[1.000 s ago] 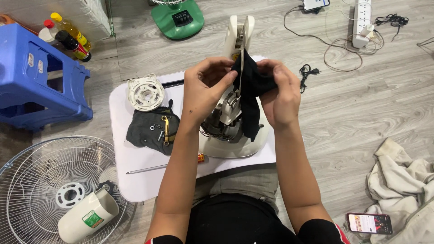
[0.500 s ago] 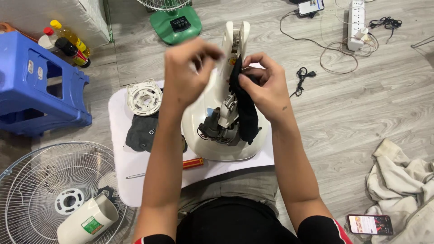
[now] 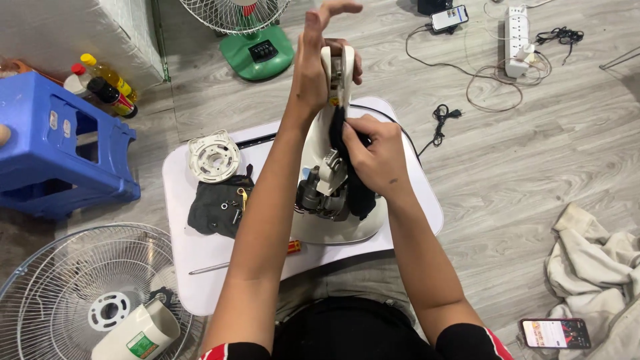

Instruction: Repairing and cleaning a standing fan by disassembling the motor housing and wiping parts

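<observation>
The person sits on the floor with a white surface [image 3: 200, 260] laid in front of the knees, and on it stands an opened white fan body [image 3: 333, 220], its motor [image 3: 320, 197] bare near the middle of the base. The left hand [image 3: 320, 60] reaches far forward and grips the upright white neck [image 3: 337, 67] of the fan near its top, thumb and fingers wrapped round it while the forefinger sticks out free. The right hand [image 3: 373, 157] is lower down, its fingers closed on a black cloth [image 3: 357, 190] pressed against the neck just above the motor. Left of the fan body lie a round white plastic disc [image 3: 215, 157] and a dark rag [image 3: 217, 207] with small screws on it. A screwdriver [image 3: 240, 261] rests near the surface's front edge. A wire fan guard [image 3: 73, 293] lies on the floor at the left, beside a blue stool [image 3: 53, 153].
</observation>
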